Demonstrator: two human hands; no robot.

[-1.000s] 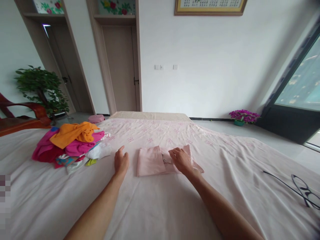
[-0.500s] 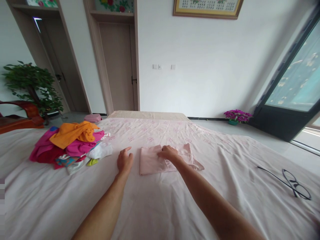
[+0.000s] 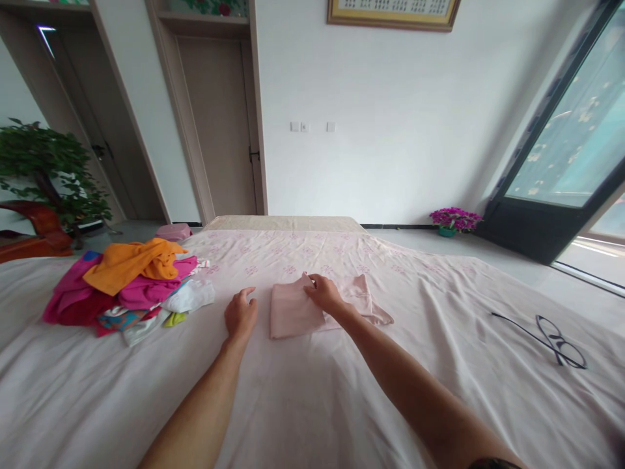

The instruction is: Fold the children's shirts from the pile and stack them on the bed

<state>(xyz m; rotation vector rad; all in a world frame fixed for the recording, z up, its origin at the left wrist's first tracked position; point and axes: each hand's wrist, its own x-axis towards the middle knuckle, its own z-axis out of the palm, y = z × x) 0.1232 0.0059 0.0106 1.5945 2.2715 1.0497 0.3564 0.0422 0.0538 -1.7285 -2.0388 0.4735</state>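
Observation:
A pale pink garment (image 3: 293, 309), folded into a rough rectangle, lies on the pale bed sheet (image 3: 293, 404). Its exact kind does not show. My right hand (image 3: 323, 293) pinches the garment's far edge between thumb and fingers and lifts that edge into a small peak. The garment's right end is loose, with a corner poking up and a narrow piece trailing. My left hand (image 3: 241, 312) hovers just left of the garment, empty, thumb and fingers apart.
At the left lies a heap of colourful clothes (image 3: 127, 286), an orange piece on top. Black-framed glasses (image 3: 556, 342) rest on the sheet at the right. Beyond the bed are a pink box (image 3: 174, 232), a pot of purple flowers (image 3: 454, 220) and a leafy plant (image 3: 49, 169).
My right hand has shifted to the garment's far edge and raised it slightly. My left hand keeps its place beside the garment. The whole view has turned a little to the right.

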